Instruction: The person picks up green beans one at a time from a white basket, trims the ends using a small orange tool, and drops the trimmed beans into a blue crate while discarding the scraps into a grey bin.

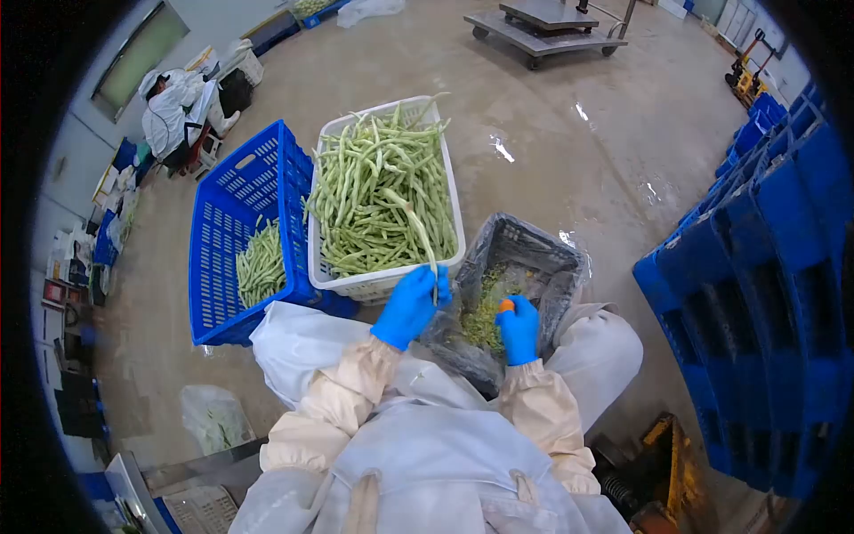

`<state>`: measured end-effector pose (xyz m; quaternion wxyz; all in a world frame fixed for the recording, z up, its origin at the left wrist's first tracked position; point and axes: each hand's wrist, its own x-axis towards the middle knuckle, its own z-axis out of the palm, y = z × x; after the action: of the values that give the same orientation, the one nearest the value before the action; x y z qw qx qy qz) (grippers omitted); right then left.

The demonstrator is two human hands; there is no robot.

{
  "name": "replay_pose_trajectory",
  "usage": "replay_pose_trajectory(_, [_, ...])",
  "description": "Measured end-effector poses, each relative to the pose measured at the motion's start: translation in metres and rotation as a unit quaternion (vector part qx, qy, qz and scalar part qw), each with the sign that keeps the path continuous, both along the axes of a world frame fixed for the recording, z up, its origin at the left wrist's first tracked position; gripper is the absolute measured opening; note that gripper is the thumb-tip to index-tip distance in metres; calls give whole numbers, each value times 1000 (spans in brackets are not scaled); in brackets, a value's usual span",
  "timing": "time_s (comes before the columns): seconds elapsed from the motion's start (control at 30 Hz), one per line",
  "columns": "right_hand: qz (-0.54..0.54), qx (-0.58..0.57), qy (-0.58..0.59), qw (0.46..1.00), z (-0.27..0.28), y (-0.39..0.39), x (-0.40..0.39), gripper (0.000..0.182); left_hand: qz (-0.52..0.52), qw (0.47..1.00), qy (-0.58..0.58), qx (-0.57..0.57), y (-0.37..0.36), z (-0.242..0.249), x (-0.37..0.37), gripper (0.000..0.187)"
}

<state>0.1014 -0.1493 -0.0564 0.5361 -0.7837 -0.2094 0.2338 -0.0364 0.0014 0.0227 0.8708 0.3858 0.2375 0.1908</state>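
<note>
My left hand (406, 307), in a blue glove, is closed on a long green bean (421, 231), which reaches up over the bean pile and has a brownish patch near its far end. My right hand (519, 331), also blue-gloved, is closed round a small tool with an orange handle (507, 305); its working end is hidden. Below the right hand is a bin lined with dark plastic (538, 236), holding green trimmings (480, 322). Just beyond the left hand a white crate (455, 200) is heaped with green beans (378, 169).
Left of the white crate stands a blue crate (206, 258) with a smaller heap of beans (261, 264). Stacked blue pallets (756, 294) rise at the right. A platform cart (543, 34) stands ahead on the wet floor. Another person (173, 116) sits at the far left.
</note>
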Motion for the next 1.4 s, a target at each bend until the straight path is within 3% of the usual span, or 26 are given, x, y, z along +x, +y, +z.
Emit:
replay_pose_trajectory(0.03, [2,1,0,1000,8,-1,-1,16,38,994,-81,-55,6,7,5,29])
replay_pose_trajectory(0.1, [62,-185,-128,972,38,-1,-2,20,27,995,-90,-19,18,2,10,29])
replay_pose_trajectory(0.13, [61,-185,-128,972,38,3,-2,20,30,997,-68,7,17,6,14,30])
replay_pose_trajectory(0.17, [81,0,-178,981,37,9,-6,19,34,998,-45,32,15,7,17,31])
replay_pose_trajectory(0.2, [99,184,-220,953,37,14,-10,19,33,998,-45,32,11,6,20,31])
replay_pose_trajectory(0.23, [98,184,-220,953,43,16,-16,19,26,998,-49,29,7,3,21,31])
replay_pose_trajectory(0.27, [120,204,-11,971,56,16,-22,19,19,998,-53,25,3,1,22,32])
replay_pose_trajectory(0.3, [138,216,197,946,63,16,-25,19,19,998,-53,25,0,0,23,32])
replay_pose_trajectory(0.53, [163,184,205,947,52,12,-21,16,40,999,-36,-7,-19,7,25,30])
replay_pose_trajectory(0.63, [126,198,168,957,36,14,-27,18,56,998,12,24,-14,2,25,27])
replay_pose_trajectory(0.7, [147,13,-108,983,28,16,-39,17,61,995,59,61,-12,-3,25,24])
replay_pose_trajectory(0.77, [189,0,-169,967,36,20,-56,16,4,962,145,231,-19,13,29,21])
replay_pose_trajectory(0.83, [227,-14,-230,946,33,20,-58,16,-9,951,154,267,-17,-8,26,21])
replay_pose_trajectory(0.9, [104,113,-83,985,18,20,-45,13,-18,939,161,303,-7,-15,20,20])
replay_pose_trajectory(0.93, [10,185,-15,983,22,16,-26,11,-20,887,193,420,1,-15,13,21])
replay_pose_trajectory(0.97, [-83,253,55,962,26,9,0,10,-23,819,223,528,7,-15,3,21])
replay_pose_trajectory(1.03, [-298,311,204,879,22,-11,38,8,-28,814,232,532,13,-7,-12,21])
replay_pose_trajectory(1.07, [-300,311,206,878,17,-11,38,8,-34,809,235,538,16,0,-17,21])
replay_pose_trajectory(1.13, [-255,152,37,954,5,-11,41,12,-43,804,235,544,18,6,-20,21])
replay_pose_trajectory(1.17, [-256,151,36,954,14,-6,34,12,-38,798,224,559,18,5,-22,21])
replay_pose_trajectory(1.23, [-122,253,-49,958,35,10,8,21,-33,792,215,571,12,6,-24,22])
replay_pose_trajectory(1.27, [-121,253,-49,959,53,11,0,21,-23,756,220,616,9,7,-24,20])
replay_pose_trajectory(1.3, [6,300,125,946,75,10,-7,27,-12,717,226,659,8,8,-24,19])
replay_pose_trajectory(1.33, [132,333,294,886,85,10,-10,34,-11,718,226,659,7,7,-25,19])
replay_pose_trajectory(1.37, [132,332,294,887,77,12,-9,34,-3,684,220,696,6,5,-26,19])
replay_pose_trajectory(1.4, [86,279,113,950,60,15,-5,37,6,648,214,731,5,3,-27,19])
